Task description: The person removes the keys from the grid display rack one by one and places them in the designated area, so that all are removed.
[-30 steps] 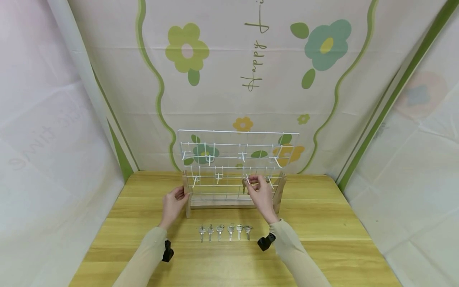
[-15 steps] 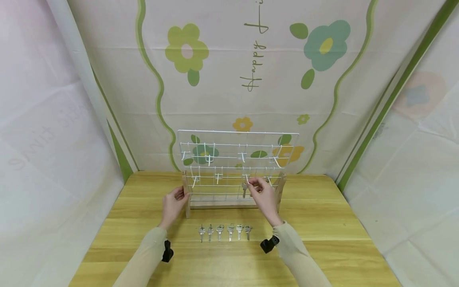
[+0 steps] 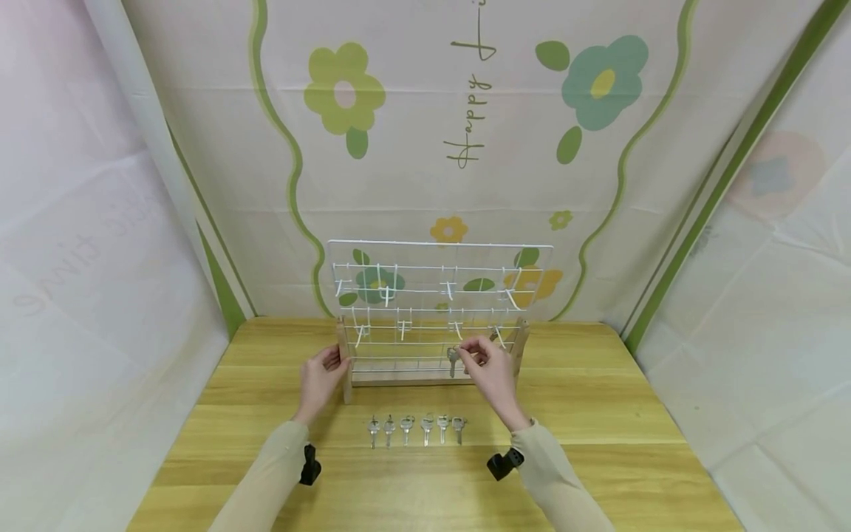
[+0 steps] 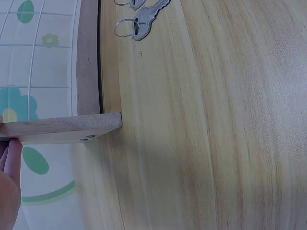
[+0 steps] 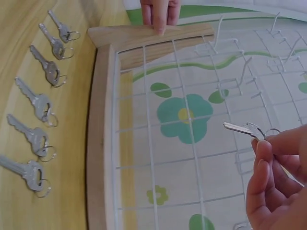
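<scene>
My right hand [image 3: 490, 369] pinches a silver key [image 3: 453, 360] near its ring, in front of the lower right part of the white wire rack [image 3: 425, 310]. In the right wrist view the key [image 5: 244, 128] points left from my thumb and fingertips, in front of the mesh. My left hand [image 3: 320, 380] grips the rack's wooden side post [image 3: 345, 362]; the left wrist view shows only part of that hand [image 4: 9, 182] at the post. Two rows of white hooks [image 3: 403, 327] project from the mesh.
Several silver keys [image 3: 426, 430] with rings lie in a row on the wooden table [image 3: 399, 495], in front of the rack's wooden base bar [image 3: 408, 383]. A flowered cloth [image 3: 399, 185] hangs behind the rack, and pale cloth walls [image 3: 764, 295] flank the table.
My right hand has moved down and slightly right from beside a lower-row hook, carrying the key below that hook. My left hand has stayed at the post.
</scene>
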The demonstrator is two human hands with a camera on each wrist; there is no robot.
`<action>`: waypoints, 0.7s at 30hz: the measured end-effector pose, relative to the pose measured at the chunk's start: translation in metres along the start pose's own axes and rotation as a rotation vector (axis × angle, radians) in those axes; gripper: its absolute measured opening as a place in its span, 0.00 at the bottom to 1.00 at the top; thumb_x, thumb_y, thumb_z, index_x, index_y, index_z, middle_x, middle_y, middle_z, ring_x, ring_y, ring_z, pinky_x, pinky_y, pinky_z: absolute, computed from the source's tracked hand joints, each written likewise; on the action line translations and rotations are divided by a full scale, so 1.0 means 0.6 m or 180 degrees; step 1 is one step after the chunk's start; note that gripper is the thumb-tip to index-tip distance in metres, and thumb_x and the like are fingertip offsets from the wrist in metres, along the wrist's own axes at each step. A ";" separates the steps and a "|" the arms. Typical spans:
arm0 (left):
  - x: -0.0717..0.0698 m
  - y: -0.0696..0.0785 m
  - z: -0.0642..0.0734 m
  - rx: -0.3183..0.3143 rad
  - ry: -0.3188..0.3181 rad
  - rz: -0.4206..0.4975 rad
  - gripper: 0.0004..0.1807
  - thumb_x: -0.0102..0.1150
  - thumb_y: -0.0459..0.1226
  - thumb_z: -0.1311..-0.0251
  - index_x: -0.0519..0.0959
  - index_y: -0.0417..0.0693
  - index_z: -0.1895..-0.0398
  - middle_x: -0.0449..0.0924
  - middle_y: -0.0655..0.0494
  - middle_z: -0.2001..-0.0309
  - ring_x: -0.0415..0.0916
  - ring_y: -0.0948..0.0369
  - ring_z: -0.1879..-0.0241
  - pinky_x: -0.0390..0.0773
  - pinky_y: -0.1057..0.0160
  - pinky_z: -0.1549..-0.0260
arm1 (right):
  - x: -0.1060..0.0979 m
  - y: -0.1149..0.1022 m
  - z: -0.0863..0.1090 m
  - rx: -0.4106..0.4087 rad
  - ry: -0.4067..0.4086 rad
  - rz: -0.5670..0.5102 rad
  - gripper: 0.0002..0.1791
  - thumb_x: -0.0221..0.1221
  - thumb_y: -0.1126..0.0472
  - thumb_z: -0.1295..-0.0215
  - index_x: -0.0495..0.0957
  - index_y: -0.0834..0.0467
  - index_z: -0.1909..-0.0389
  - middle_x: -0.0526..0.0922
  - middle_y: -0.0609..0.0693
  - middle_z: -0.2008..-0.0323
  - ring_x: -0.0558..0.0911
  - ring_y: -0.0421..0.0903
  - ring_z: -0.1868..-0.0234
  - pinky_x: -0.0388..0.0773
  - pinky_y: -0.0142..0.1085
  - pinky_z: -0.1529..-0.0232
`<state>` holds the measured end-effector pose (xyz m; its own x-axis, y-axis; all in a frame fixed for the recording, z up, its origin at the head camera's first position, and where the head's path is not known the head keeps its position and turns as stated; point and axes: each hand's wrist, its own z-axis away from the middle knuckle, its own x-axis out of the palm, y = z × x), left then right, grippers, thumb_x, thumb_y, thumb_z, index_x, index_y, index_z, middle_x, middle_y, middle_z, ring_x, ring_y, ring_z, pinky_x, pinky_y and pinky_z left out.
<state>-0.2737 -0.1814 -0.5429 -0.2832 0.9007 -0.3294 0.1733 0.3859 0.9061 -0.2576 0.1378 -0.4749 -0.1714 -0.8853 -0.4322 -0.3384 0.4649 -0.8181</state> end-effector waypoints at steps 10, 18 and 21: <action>0.000 -0.002 -0.002 -0.0007 0.0003 -0.0007 0.18 0.66 0.27 0.42 0.79 0.27 0.50 0.83 0.29 0.51 0.84 0.40 0.52 0.88 0.59 0.54 | 0.004 0.044 0.023 0.0149 -0.0115 0.0028 0.02 0.65 0.67 0.38 0.82 0.62 0.67 0.87 0.58 0.69 0.75 0.35 0.82 0.72 0.23 0.84; 0.001 0.001 -0.001 -0.0087 -0.0094 0.0031 0.18 0.65 0.28 0.40 0.78 0.27 0.47 0.82 0.30 0.49 0.83 0.41 0.50 0.88 0.59 0.52 | -0.002 0.087 0.050 0.0485 -0.0230 0.0029 0.03 0.65 0.68 0.39 0.82 0.64 0.68 0.85 0.57 0.71 0.77 0.35 0.78 0.76 0.23 0.79; 0.001 0.002 -0.002 -0.0080 -0.0095 0.0053 0.18 0.65 0.28 0.40 0.79 0.28 0.47 0.82 0.30 0.49 0.83 0.41 0.50 0.88 0.59 0.52 | -0.002 0.106 0.062 0.0588 -0.0288 0.0086 0.02 0.65 0.69 0.40 0.82 0.64 0.68 0.85 0.57 0.72 0.77 0.36 0.78 0.77 0.23 0.80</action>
<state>-0.2749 -0.1806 -0.5419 -0.2522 0.9127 -0.3217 0.1540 0.3660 0.9178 -0.2444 0.1687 -0.5404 -0.0916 -0.8723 -0.4803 -0.1581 0.4890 -0.8579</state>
